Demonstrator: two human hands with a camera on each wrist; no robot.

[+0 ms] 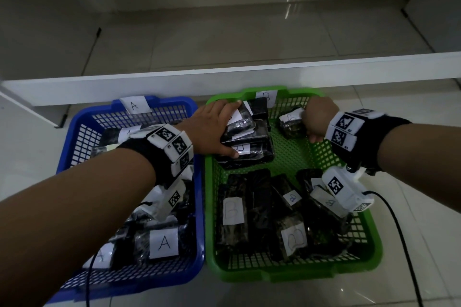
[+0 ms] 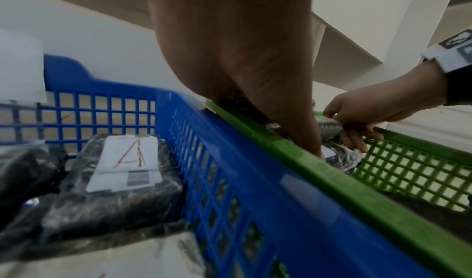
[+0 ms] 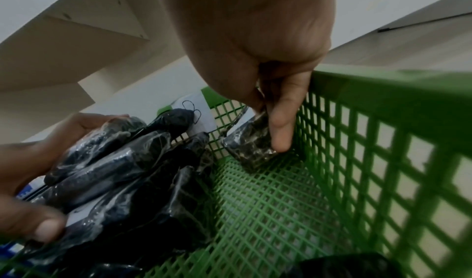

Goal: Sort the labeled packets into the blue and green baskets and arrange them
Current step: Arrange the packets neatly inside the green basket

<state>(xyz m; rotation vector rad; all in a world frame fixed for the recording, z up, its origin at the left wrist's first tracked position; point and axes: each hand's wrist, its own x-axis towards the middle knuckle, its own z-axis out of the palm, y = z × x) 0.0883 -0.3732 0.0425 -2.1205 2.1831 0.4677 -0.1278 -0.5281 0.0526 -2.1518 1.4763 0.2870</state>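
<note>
A blue basket point(image 1: 129, 284) point(image 2: 255, 181) on the left holds black packets labeled A point(image 1: 163, 243) point(image 2: 122, 171). Beside it, a green basket point(image 1: 294, 275) point(image 3: 383, 141) holds packets labeled B point(image 1: 259, 212) in its near half. My left hand point(image 1: 224, 129) point(image 3: 30, 181) reaches across into the green basket's far left corner and grips a stack of black packets point(image 1: 249, 142) point(image 3: 127, 161), thumb on the near side, fingers over the far edge. My right hand point(image 1: 311, 122) point(image 3: 270, 111) pinches a small black B packet point(image 1: 291, 124) point(image 3: 251, 149) that touches the basket floor at the far right.
A white shelf ledge point(image 1: 224, 80) runs just behind both baskets. Paper tags A point(image 1: 134, 104) and B point(image 1: 266, 95) hang on the baskets' far rims. A black cable point(image 1: 399, 232) trails from my right wrist over the tiled floor. Bare green mesh lies between the stack and the right wall.
</note>
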